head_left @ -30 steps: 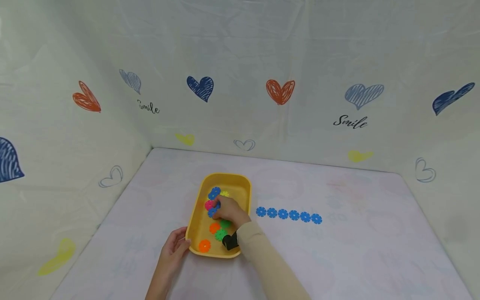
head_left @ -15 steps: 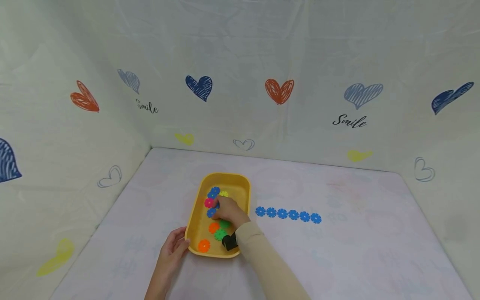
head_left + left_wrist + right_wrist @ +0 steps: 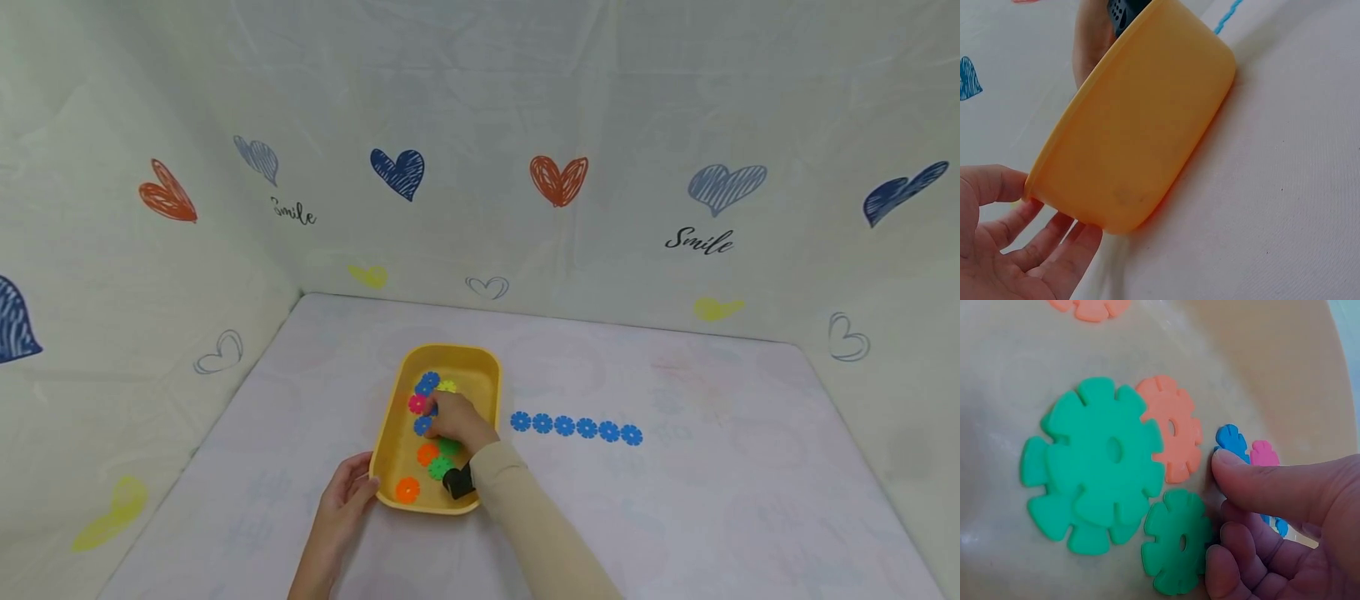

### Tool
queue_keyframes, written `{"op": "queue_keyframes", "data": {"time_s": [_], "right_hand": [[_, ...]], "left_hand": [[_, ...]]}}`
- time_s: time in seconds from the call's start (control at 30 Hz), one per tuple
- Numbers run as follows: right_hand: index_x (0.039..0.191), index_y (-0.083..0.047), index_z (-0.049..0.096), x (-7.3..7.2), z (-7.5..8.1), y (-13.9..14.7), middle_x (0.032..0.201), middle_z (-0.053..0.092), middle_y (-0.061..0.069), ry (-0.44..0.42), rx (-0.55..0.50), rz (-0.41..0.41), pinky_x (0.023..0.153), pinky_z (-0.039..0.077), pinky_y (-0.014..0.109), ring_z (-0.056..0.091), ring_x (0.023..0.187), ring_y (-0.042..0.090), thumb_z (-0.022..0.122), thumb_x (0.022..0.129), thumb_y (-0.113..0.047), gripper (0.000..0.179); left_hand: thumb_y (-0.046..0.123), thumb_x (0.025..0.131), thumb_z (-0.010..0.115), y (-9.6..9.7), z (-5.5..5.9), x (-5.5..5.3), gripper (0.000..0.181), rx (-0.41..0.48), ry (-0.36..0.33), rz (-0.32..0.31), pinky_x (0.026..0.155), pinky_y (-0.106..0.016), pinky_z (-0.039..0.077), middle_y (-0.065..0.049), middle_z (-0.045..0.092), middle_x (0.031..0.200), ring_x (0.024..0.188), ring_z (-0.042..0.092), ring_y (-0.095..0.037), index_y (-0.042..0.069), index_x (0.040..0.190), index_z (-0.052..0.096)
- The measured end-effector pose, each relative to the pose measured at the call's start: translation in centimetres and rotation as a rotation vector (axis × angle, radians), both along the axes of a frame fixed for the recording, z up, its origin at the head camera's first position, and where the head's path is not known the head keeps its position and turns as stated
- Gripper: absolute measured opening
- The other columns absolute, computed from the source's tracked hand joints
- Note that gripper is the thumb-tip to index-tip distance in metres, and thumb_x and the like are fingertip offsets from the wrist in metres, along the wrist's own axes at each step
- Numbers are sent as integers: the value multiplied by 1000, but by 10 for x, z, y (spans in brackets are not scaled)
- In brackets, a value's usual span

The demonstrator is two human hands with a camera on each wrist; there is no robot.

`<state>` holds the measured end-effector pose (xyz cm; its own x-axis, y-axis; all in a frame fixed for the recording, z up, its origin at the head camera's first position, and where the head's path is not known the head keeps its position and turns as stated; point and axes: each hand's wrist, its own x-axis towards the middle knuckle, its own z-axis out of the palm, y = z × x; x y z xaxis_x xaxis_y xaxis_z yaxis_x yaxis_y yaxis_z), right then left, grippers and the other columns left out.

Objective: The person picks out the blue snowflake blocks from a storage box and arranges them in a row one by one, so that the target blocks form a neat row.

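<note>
In the head view, my left hand (image 3: 341, 496) holds the near left corner of a yellow tray (image 3: 474, 371). The left wrist view shows its thumb at the rim and its fingers under the wall. My right hand (image 3: 457, 421) reaches down into the tray, thumb and fingers curled at a blue flower-shaped disc (image 3: 423, 426). In the right wrist view, the thumb tip lies against a blue disc (image 3: 1230, 439); the fingers hide part of the grip. Around it lie a pink disc (image 3: 417, 404), green discs (image 3: 1107, 456) and orange discs (image 3: 407, 490).
A straight row of several blue discs (image 3: 565, 426) lies on the white table (image 3: 712, 483) right of the tray. At the tray's far end are more blue discs (image 3: 427, 382) and a yellow-green one (image 3: 447, 387). A black wrist device (image 3: 458, 482) hangs over the tray's near right side.
Both hands and the tray hold nearly the same place. The whole head view shifts only slightly.
</note>
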<state>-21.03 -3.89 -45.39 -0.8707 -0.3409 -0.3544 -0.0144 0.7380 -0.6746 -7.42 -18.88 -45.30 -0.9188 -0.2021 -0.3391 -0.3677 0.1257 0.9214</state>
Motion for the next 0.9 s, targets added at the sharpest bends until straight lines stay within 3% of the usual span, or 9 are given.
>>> {"op": "queue_keyframes", "data": {"time_s": [0.17,0.47,0.67,0.9], "right_hand": [[94,-13,60,0,0,-1,95,60,4,19,19,11,65,45,24,49,78,18,74,77,-9,22],[100,-17,64,0,1,-3,107,62,3,38,52,42,71,46,26,49,83,18,74,77,-9,26],[98,-17,63,0,1,-3,102,62,2,49,64,52,65,44,24,48,80,18,74,76,-7,26],[95,-13,57,0,-1,0,88,57,3,26,0,31,61,42,23,48,75,18,72,78,-5,25]], "left_hand": [[9,94,49,0,0,0,42,-6,-3,-3,84,-13,50,-22,43,136,112,51,-23,1,134,39],[10,94,50,-1,0,0,43,-4,2,-4,84,-13,49,-22,43,136,112,51,-22,1,134,39],[8,94,49,-1,-1,0,42,-8,-3,3,84,-13,49,-21,44,136,112,51,-23,1,134,39],[9,94,49,-1,-2,0,42,-4,2,3,84,-14,50,-22,44,136,114,50,-25,1,134,39]]}}
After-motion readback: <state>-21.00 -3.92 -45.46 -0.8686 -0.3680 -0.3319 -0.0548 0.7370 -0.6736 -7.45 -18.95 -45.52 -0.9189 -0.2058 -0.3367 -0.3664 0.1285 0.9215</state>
